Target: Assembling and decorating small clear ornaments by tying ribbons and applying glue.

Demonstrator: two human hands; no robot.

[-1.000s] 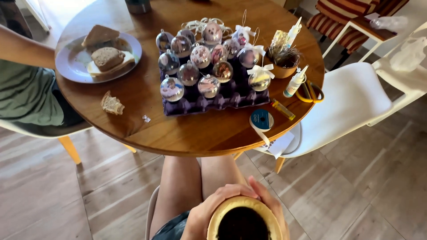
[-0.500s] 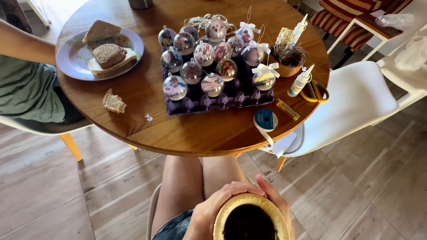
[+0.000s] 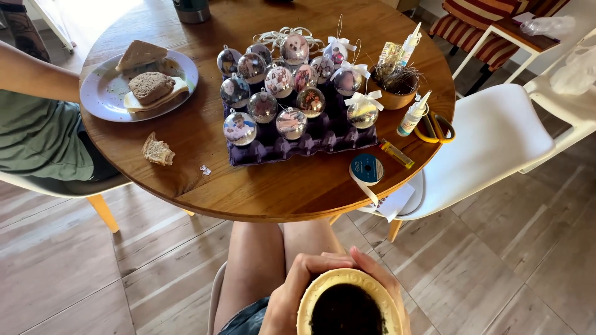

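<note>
Head view, looking down over the knees. Both hands wrap one cup at the bottom edge of the frame, held above the lap, well short of the round wooden surface and below its near rim. Left hand curls around the cup's left wall, fingers bent over the front; right hand cups the right wall, fingertips meeting the left ones at the far side of the rim. Each grip is closed on the cup, pressed against its wall; palms hidden beneath. Neither hand is nearer: the cup sits between them, mouth up, axis upright, opening facing the camera. Appearance: pale cream-yellow rim, thick-walled, round; contents dark, almost black, matte, filling most of the mouth; whether liquid or grainy cannot be told. The surface lies ahead of the cup and higher. On it, centre: a purple egg tray carrying clear ball ornaments with pictures inside, some tied with white ribbon bows. Near edge, right of centre: a blue ribbon spool with a white strip trailing over the rim. Right: two small glue bottles, yellow-handled scissors, a small bowl of dry fibre. Left: a plate with bread slices, a loose bread piece just beside it. Another person's arm and green shirt at far left; a white chair at right.
</note>
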